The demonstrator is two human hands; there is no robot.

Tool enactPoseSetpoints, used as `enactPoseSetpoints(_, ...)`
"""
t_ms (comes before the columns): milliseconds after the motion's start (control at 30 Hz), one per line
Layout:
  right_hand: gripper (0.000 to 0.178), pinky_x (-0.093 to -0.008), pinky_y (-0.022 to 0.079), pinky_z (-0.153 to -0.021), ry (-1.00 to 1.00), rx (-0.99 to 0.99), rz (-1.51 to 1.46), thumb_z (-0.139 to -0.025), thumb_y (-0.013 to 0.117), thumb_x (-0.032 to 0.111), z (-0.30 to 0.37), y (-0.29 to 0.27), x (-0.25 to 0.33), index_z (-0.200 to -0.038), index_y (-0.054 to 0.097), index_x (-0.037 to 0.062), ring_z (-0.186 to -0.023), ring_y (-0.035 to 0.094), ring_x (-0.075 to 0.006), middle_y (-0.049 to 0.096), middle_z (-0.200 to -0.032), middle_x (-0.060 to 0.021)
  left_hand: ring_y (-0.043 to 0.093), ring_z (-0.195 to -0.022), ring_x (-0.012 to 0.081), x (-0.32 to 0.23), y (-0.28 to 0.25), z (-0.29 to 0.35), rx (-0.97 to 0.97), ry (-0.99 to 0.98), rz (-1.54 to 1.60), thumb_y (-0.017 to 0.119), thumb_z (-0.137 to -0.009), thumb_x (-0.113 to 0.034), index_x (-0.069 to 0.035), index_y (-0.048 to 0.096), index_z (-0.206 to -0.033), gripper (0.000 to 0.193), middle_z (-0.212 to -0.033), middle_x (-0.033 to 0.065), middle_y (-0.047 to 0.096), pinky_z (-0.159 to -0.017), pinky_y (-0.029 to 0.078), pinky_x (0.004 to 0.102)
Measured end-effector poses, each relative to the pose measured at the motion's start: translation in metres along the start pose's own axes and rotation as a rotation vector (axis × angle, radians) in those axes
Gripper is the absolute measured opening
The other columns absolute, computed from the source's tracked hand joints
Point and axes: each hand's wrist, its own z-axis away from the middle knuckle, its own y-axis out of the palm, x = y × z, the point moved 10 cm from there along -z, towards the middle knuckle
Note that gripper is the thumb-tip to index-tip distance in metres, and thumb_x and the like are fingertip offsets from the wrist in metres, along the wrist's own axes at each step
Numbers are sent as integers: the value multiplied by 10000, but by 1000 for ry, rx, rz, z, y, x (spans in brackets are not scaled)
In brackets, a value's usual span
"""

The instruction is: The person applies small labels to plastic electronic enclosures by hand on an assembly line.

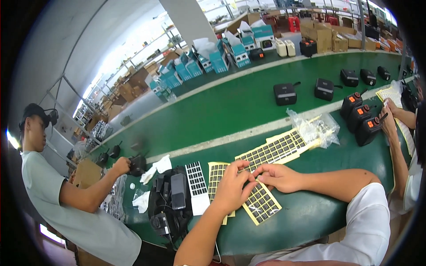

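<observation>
A short yellow-backed sheet of black rectangular pads (262, 207) lies slanted in front of me under both hands. My left hand (233, 188) is closed at its upper left edge, the thumb along the border. From the right, my right hand (282, 178) comes in with thumb and forefinger pinched together over the sheet's top end. The fingertips of both hands meet there, and anything small between them is hidden. Beyond my hands, a longer strip of similar pad sheets (277, 150) runs to the right. Another pad sheet (217, 173) is partly under my left hand.
Left of my hands are a white-backed pad sheet (195, 177) and a black bag (164, 208) with a phone (178, 191) on top. Crumpled clear plastic (317, 131) covers the strip's far end. Black devices (368, 130) stand right. Co-workers sit left (84, 186) and right (410, 168).
</observation>
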Motion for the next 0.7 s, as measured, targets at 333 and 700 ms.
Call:
enactPoseSetpoints(333,278,-318,548,-858,-53,-110,91,-979,693,203,2,-17,5,-1174,628,17,-991,668,-149,706,-1065,-96,591,-1128,348,-17,-3,-5,-31,84,66,802,-831,-122,-114,688,-974,183,-1285,144,563,-895,528,429)
enactPoseSetpoints(700,261,-208,479,-671,-209,-354,-22,-1017,603,58,3,-34,14,-1260,508,38,-799,600,-41,631,-891,10,557,-1201,394,-20,-22,0,-234,164,61,908,-729,-212,-51,449,-1313,760,-1291,205,543,-989,476,472)
